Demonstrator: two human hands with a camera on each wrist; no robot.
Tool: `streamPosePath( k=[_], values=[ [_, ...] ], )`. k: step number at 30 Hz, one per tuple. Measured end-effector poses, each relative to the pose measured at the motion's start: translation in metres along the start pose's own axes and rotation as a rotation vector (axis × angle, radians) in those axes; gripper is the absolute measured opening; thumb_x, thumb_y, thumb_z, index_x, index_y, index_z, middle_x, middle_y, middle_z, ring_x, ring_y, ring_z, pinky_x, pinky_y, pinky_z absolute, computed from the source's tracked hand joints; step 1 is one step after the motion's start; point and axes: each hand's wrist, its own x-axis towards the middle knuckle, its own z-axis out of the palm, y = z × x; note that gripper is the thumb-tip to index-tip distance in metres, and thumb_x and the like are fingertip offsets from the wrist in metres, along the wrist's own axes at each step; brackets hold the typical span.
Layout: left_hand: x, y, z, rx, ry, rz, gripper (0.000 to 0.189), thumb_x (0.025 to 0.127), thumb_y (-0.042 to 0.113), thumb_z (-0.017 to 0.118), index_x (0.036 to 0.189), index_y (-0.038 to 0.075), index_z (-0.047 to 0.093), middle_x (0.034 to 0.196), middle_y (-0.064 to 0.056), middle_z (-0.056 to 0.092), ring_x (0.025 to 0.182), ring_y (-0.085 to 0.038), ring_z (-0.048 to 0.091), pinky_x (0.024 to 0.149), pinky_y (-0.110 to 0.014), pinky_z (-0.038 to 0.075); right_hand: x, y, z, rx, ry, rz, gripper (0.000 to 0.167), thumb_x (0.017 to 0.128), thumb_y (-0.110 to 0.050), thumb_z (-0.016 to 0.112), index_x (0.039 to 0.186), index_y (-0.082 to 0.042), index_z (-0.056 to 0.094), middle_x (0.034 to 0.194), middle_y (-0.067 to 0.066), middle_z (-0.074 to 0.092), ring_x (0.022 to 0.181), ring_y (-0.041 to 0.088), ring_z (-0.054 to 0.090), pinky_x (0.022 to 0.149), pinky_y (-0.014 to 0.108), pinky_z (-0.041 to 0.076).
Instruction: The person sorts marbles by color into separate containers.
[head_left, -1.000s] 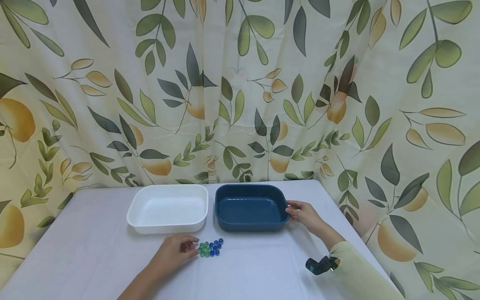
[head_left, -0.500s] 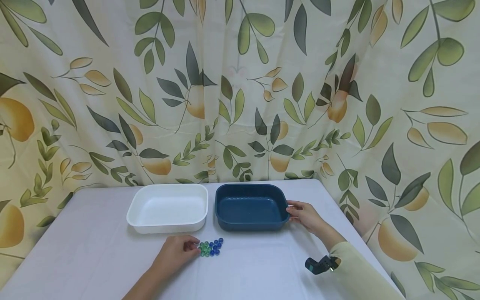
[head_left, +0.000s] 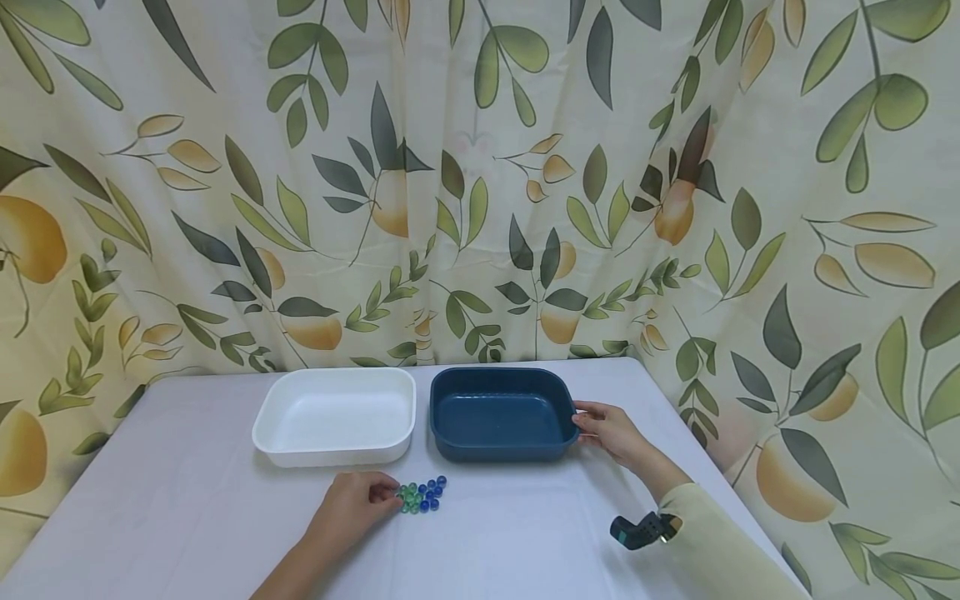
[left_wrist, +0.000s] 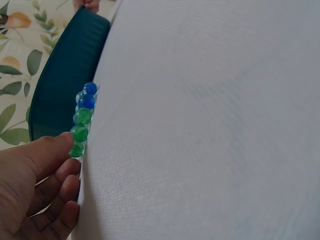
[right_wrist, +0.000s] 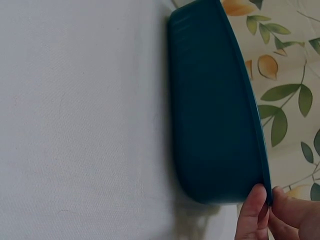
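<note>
Green marbles (head_left: 410, 498) and blue marbles (head_left: 432, 492) lie clustered on the table, green on the left, blue on the right. My left hand (head_left: 356, 510) is at the cluster's left end. In the left wrist view its thumb (left_wrist: 61, 144) and fingertips close around an outer green marble (left_wrist: 76, 150). A dark blue rectangular basin (head_left: 498, 455) stands behind the marbles to the right. My right hand (head_left: 611, 432) grips its right end; the right wrist view shows the basin's rim (right_wrist: 260, 145) pinched between thumb and fingers.
A white rectangular basin (head_left: 337, 457) stands left of the blue one, a narrow gap between them. White cloth covers the table (head_left: 525, 533). Behind its back edge hangs a leaf-and-fruit patterned curtain (head_left: 480, 250). A black device (head_left: 641, 531) is strapped at the right sleeve.
My left hand has shifted slightly right, closer in on the green marbles, and then stayed there. The right hand and both basins have kept their places.
</note>
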Motion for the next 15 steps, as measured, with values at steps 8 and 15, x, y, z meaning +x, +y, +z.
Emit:
streamPosePath(
  k=[8, 15],
  values=[
    [-0.0001, -0.0001, -0.0002, 0.008, 0.006, 0.006, 0.012, 0.08, 0.018, 0.08, 0.091, 0.016, 0.075, 0.074, 0.012, 0.068, 0.067, -0.001, 0.058, 0.06, -0.018, 0.051, -0.0013, -0.0013, 0.0007, -0.003, 0.006, -0.002, 0.047, 0.1, -0.006, 0.054, 0.142, 0.012, 0.04, 0.115, 0.027, 0.059, 0.083, 0.013, 0.064, 0.078, 0.026, 0.059],
    [0.0007, -0.0004, 0.0, 0.006, 0.005, 0.015, 0.009, 0.081, 0.014, 0.078, 0.09, 0.015, 0.075, 0.075, 0.012, 0.068, 0.067, 0.0, 0.059, 0.061, -0.018, 0.051, 0.0006, -0.0015, -0.0008, 0.008, 0.001, 0.002, 0.046, 0.101, -0.006, 0.053, 0.142, 0.011, 0.041, 0.114, 0.026, 0.059, 0.083, 0.015, 0.065, 0.075, 0.023, 0.058]
  ],
)
